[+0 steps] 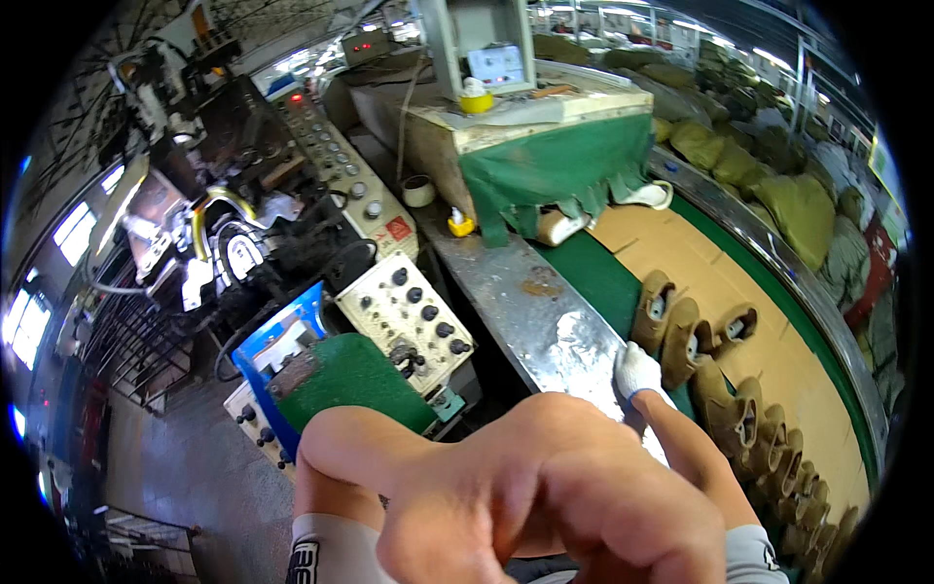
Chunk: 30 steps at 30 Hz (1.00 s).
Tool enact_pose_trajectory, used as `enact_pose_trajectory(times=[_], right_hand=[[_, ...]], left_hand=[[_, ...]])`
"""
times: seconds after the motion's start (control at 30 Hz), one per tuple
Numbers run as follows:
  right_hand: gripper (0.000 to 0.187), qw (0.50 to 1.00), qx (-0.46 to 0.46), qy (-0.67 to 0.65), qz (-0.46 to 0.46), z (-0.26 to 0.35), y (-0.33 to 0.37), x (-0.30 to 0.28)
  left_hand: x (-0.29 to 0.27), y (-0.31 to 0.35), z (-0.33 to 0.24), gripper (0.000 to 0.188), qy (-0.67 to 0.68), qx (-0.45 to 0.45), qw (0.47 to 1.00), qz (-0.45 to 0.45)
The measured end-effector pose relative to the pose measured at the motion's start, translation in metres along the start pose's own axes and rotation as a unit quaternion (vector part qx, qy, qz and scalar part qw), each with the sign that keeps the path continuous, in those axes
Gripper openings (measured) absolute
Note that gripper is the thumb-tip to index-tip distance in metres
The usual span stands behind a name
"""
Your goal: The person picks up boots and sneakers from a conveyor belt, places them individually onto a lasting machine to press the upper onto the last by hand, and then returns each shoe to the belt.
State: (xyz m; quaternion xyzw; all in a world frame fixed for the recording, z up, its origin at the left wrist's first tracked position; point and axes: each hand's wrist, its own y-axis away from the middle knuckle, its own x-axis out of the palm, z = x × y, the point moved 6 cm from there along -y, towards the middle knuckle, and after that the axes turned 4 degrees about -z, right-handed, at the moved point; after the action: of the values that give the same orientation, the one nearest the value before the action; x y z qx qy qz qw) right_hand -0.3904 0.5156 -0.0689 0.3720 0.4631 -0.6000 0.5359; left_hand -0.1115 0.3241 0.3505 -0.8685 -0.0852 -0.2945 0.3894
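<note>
Eight or more brown shoes (722,414) at 4 o'clock, lined along one cardboard sheet (798,380). One white-gloved right hand (638,372), just beside them at the edge of one metal surface (516,292); finger grip can't be told. One bare left hand (555,477), 5 o'clock, fingers curled, any contents hidden. Two white shoes (562,229), 2 o'clock. One machine (224,195), 10 o'clock.
</note>
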Motion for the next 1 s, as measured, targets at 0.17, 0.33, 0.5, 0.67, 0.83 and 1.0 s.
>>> enact_pose_trajectory(times=[0.17, 0.33, 0.5, 0.67, 0.83, 1.0], right_hand=[[0.038, 1.000, -0.002, 0.025, -0.010, -0.007, -0.003, 0.001], [0.040, 1.000, -0.016, 0.004, 0.009, 0.014, -0.001, 0.003], [0.041, 1.000, -0.015, 0.009, 0.004, 0.010, -0.001, 0.001], [0.041, 1.000, -0.004, 0.000, 0.014, 0.011, -0.002, 0.000], [0.040, 1.000, -0.002, -0.003, 0.010, 0.013, 0.000, -0.003], [0.039, 1.000, -0.015, -0.009, -0.006, 0.006, -0.001, 0.001]], left_hand=[[-0.005, -0.008, -0.001, 0.025, -0.045, 0.041, 0.996, 0.069], [-0.001, 0.012, 0.011, 0.037, -0.045, -0.037, 0.994, -0.096], [0.001, 0.009, 0.009, 0.034, -0.036, -0.097, 0.986, -0.128], [0.000, 0.010, 0.001, 0.031, -0.043, -0.136, 0.973, -0.181], [-0.012, 0.001, 0.007, 0.045, -0.119, -0.076, 0.977, -0.160], [-0.012, -0.015, 0.009, 0.011, -0.059, 0.070, 0.994, -0.059]])
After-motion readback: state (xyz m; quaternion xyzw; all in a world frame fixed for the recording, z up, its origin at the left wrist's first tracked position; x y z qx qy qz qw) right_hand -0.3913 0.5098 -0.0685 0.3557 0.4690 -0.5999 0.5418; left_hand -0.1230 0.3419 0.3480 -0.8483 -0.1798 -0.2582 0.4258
